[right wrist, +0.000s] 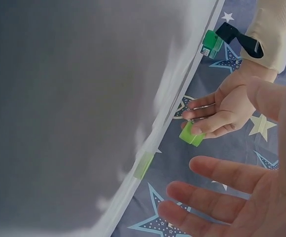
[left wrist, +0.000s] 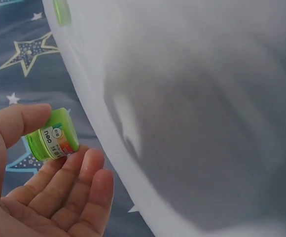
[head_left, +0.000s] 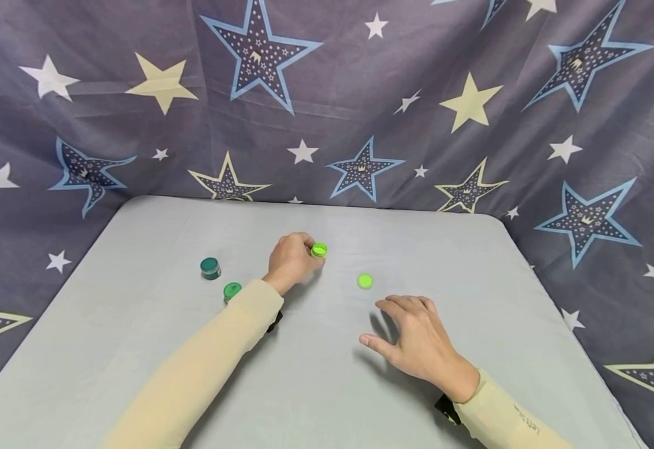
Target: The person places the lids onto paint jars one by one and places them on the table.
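My left hand (head_left: 293, 259) pinches a small lime-green jar (head_left: 319, 250) between thumb and fingers above the far middle of the table. A printed label faces the camera on this jar (left wrist: 58, 138) in the left wrist view. To its right on the table lies a round, flat lime-green piece (head_left: 365, 281) that looks like a lid. My right hand (head_left: 419, 340) hovers near that piece, holding nothing, with its fingers spread and its thumb apart. Left of the left forearm stand a dark teal jar (head_left: 211, 268) and a green jar (head_left: 232, 291), the latter partly hidden by the sleeve.
A pale grey cloth covers the table (head_left: 327, 386). Behind and beside it hangs a dark curtain (head_left: 327, 81) patterned with stars. Each wrist carries a black strap, such as the one on the right wrist (head_left: 447, 410).
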Demonstrator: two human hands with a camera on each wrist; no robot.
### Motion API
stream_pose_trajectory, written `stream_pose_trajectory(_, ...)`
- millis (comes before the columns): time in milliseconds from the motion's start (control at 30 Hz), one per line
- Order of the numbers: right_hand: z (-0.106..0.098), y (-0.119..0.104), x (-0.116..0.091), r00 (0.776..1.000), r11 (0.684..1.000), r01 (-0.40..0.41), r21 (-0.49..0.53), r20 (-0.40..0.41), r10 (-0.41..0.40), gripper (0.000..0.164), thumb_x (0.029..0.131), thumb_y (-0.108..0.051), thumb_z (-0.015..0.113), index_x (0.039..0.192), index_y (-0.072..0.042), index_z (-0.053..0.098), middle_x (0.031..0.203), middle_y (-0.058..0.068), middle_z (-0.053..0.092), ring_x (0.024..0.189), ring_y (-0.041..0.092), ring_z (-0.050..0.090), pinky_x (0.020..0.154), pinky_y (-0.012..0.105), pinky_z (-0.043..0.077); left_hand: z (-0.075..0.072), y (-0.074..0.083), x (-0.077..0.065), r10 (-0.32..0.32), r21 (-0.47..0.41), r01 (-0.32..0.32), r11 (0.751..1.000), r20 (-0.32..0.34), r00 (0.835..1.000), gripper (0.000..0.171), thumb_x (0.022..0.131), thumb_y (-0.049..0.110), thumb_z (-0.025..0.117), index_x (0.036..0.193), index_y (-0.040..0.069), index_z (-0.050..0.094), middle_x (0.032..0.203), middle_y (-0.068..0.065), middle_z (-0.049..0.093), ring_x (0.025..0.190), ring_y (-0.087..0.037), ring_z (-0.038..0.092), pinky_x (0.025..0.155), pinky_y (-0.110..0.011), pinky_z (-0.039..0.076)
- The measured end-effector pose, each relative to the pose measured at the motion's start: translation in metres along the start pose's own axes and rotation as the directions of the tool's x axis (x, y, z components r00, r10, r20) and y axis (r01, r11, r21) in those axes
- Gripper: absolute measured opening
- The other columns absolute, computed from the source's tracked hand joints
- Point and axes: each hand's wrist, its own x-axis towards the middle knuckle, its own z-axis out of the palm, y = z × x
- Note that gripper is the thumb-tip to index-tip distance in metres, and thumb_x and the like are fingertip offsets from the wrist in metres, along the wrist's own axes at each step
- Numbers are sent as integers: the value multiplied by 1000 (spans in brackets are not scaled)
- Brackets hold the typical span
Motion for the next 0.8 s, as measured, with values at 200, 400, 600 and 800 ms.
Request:
stream_pose_trajectory(200,-2,0,2,1000,1000,-5,-4,9,5,70,84,-68,72,120,-8,73,120,11,71,112,34,65,99,57,43,-4,-3,-6,22,-13,-21,1000,11,1000,37,84,23,84,118,11,74,97,-2,72,87,-20,66,78,-36,52)
stream_pose_trajectory(400,-1,1,4,1000,1000,-7,-2,9,7,70,84,-68,72,121,-8,73,120,10,71,112,34,65,100,57,42,-8,-2,-17,58,-11,-58,998,26,998,36,85,22,83,119,12,76,98,-1,72,87,-19,65,78,-36,53)
stream_pose_trajectory(600,-1,1,7,1000,1000,2,-3,-1,-2,71,83,-68,72,120,-8,73,120,11,71,112,34,66,100,56,43,-12,0,-29,95,-14,-95,995,35,995,29,86,22,83,113,15,79,99,1,72,89,-18,65,80,-36,53)
stream_pose_trajectory(800,-1,2,11,1000,1000,2,4,-1,-2,69,83,-67,73,120,-8,73,120,12,72,111,34,66,98,56,43,-14,2,-39,122,-14,-122,992,28,992,26,85,22,85,110,16,79,96,2,72,87,-18,65,79,-36,53)
